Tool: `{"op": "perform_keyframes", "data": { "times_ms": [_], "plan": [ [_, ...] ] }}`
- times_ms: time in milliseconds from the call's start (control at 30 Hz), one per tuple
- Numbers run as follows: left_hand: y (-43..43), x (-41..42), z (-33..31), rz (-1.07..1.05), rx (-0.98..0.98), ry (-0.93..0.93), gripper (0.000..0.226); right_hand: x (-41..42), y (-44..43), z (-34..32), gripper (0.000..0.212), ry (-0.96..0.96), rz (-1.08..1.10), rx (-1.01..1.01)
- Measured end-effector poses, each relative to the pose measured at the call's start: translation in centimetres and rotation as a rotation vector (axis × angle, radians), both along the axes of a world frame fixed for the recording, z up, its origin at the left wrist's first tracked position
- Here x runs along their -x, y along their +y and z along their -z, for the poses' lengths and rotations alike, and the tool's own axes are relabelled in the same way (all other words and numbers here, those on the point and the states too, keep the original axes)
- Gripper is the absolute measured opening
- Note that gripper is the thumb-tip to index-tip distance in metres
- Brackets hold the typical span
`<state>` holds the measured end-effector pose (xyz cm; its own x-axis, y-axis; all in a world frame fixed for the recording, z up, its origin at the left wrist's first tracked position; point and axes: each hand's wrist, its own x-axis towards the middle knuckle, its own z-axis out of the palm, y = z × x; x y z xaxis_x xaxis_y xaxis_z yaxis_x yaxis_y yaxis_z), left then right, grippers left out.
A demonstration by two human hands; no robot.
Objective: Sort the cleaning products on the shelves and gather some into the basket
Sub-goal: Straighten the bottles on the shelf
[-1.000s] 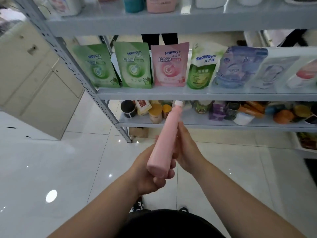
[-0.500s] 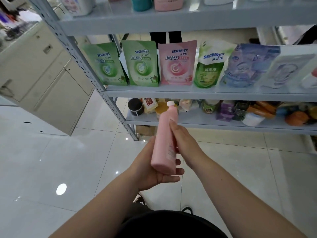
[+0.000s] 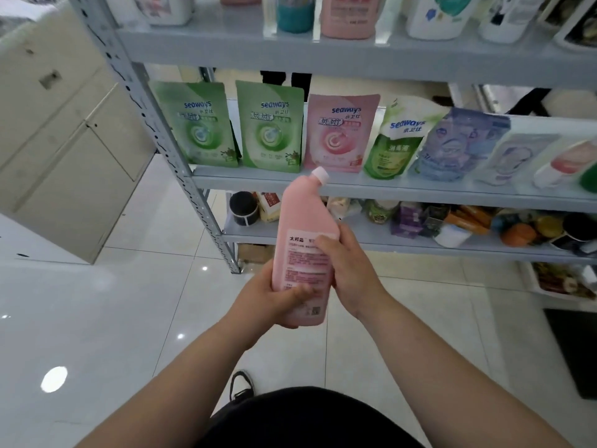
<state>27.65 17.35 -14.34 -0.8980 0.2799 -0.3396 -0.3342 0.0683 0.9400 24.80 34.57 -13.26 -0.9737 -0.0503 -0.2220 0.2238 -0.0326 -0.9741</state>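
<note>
I hold a pink bottle [image 3: 305, 234] with an angled white cap upright in front of the metal shelving, its label facing me. My left hand [image 3: 274, 302] grips the bottle's lower part from the left, thumb across the front. My right hand [image 3: 349, 266] grips its right side, fingers curled over the label. Behind it, the middle shelf [image 3: 403, 189] carries a row of refill pouches: two green pouches [image 3: 269, 127], a pink pouch [image 3: 339, 134] and others to the right. No basket is in view.
The top shelf [image 3: 323, 50] bears bottles, among them a pink one [image 3: 347, 14] and a teal one [image 3: 295, 11]. The bottom shelf [image 3: 355, 236] holds mixed jars and packets. A beige cabinet [image 3: 64, 156] stands at left. A tray of goods [image 3: 562, 279] sits on the tiled floor at right.
The bottle has turned from edge-on to label facing me and risen slightly. My right hand moved from resting beside it to gripping its side. The view shifted closer to the shelves.
</note>
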Motion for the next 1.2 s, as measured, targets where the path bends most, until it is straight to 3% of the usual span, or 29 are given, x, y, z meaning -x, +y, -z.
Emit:
{"op": "perform_keyframes", "data": {
  "times_ms": [133, 233, 400, 567, 667, 767, 833, 1000, 1033, 1100, 1200],
  "plan": [
    [-3.4, 1.2, 0.4, -0.029, 0.068, 0.083, 0.055, 2.8, -1.4, -3.6, 0.045, 0.129, 0.010, -0.312],
    [-6.1, 2.4, 0.9, -0.027, 0.149, 0.150, 0.047, 5.6, -3.2, -6.6, 0.041, 0.182, 0.114, -0.379],
    [-9.9, 4.5, -0.1, 0.022, 0.150, 0.200, 0.051, 8.1, -6.8, -9.2, 0.040, 0.341, 0.039, -0.569],
    [-14.5, 7.0, -1.1, 0.305, -0.046, 0.074, 0.048, 8.4, -9.7, -10.8, 0.026, 0.730, 0.017, -0.853],
    [-16.7, 7.7, -1.8, 0.471, -0.166, 0.014, 0.051, 8.5, -10.6, -11.3, 0.028, 0.953, 0.061, -0.920],
    [-17.5, 8.3, -2.4, 0.434, -0.121, 0.064, 0.049, 9.0, -11.5, -11.3, 0.027, 0.960, 0.138, -0.956],
    [-17.4, 8.6, -2.8, 0.339, -0.027, 0.145, 0.049, 9.3, -12.1, -11.0, 0.028, 0.810, 0.199, -0.904],
    [-15.9, 8.9, -3.9, 0.059, 0.085, 0.325, 0.039, 8.4, -14.0, -10.3, 0.027, 0.430, 0.270, -0.420],
    [-15.5, 9.1, -4.2, 0.008, 0.114, 0.377, 0.039, 8.2, -14.3, -9.7, 0.050, 0.378, 0.211, -0.354],
    [-14.6, 9.8, -4.7, -0.001, 0.262, 0.557, 0.050, 8.1, -15.1, -8.6, 0.073, 0.321, 0.122, -0.232],
    [-13.0, 10.5, -5.7, 0.107, 0.314, 0.669, 0.069, 9.5, -14.9, -8.7, 0.063, 0.311, 0.227, -0.076]
  ]
}}
